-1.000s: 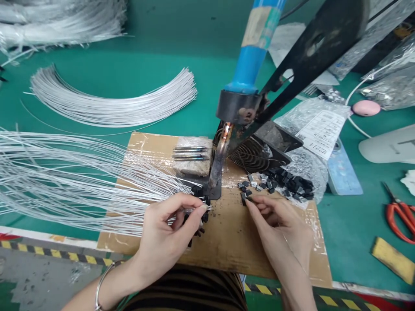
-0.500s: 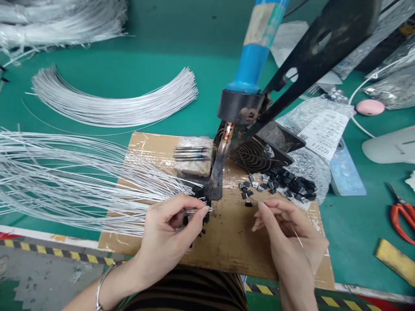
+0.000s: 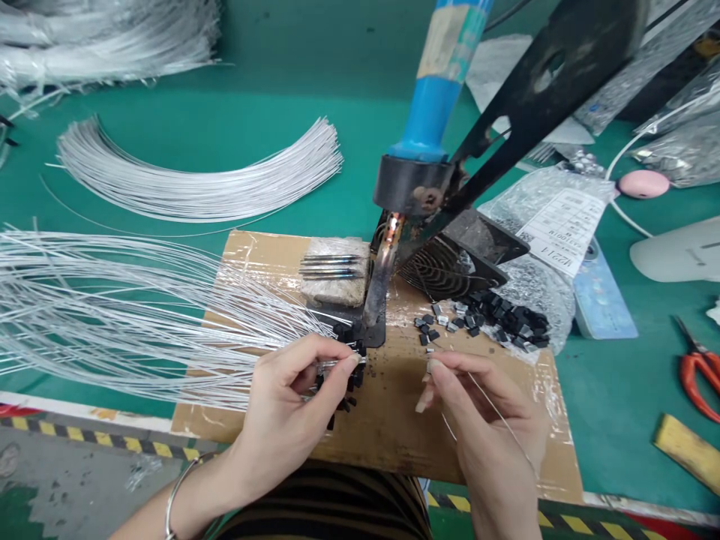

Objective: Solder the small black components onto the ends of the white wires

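My left hand (image 3: 304, 390) is closed in a pinch; a thin white wire with a silvery end (image 3: 362, 360) pokes out past the thumb and fingertip. Soldered black pieces (image 3: 353, 379) lie close behind those fingers. A thin strand of solder wire (image 3: 500, 417) runs through my closed right hand (image 3: 487, 420) and crosses its back. The right thumb and finger are at a small black piece (image 3: 430, 351), partly hidden by the fingertips. Above, between the hands, the soldering iron (image 3: 427, 112) points its tip (image 3: 378, 296) downward in a black stand (image 3: 540, 97).
Fanned white wires (image 3: 112, 315) spread leftward from the cardboard (image 3: 394, 442); a curved bundle (image 3: 196, 184) lies behind. Small black pieces (image 3: 509, 322) are heaped at right by a fan (image 3: 444, 262). A sponge block (image 3: 334, 289) carries dark rods. Red-handled pliers (image 3: 703, 375) lie far right.
My right hand has moved left and slightly up, its fingertips now at the small black piece. The left hand has barely shifted.
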Motion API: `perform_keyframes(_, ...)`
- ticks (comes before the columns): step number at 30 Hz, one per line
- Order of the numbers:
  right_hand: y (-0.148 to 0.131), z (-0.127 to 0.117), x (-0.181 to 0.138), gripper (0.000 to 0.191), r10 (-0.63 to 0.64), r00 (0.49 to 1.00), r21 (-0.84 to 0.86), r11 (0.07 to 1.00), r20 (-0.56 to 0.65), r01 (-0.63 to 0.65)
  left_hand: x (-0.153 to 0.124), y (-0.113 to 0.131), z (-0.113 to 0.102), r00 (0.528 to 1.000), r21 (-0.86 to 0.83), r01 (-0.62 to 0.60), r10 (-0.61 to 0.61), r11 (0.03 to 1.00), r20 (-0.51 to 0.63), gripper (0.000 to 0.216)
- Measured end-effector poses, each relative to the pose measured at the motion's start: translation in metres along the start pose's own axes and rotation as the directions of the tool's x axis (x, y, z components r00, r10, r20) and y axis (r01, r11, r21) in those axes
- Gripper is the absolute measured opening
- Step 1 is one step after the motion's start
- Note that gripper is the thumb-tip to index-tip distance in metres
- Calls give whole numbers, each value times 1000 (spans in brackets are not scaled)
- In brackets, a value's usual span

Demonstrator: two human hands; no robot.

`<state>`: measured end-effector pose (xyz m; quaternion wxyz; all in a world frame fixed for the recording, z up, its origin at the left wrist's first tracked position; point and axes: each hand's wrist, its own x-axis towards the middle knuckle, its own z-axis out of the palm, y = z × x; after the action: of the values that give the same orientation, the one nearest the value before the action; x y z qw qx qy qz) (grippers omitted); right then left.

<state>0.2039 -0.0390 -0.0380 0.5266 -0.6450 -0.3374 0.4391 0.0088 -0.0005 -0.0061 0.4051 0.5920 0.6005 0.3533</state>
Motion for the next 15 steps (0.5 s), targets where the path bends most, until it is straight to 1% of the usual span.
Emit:
perform_keyframes(3,-7,8,-6,6,65,998,4,998,4,-65,-1,-2,-1,1000,-22,24,-24,999,5,15)
perform_keyframes(7,-15,18,-9,7,97,995,26,995,20,-98,-3,-4,-2,1000,-39,12,-11,999,5,15)
perform_keyframes(11,-19,26,-10,8,125,990,63,990,67,-129,-3,-5,-3,1000,-43,-4,5,999,20,16)
perform_keyframes(15,-21,32,-11,8,162,981,106,979,106,-173,-4,-12,-1,1000,-82,-11,10,997,-7,14)
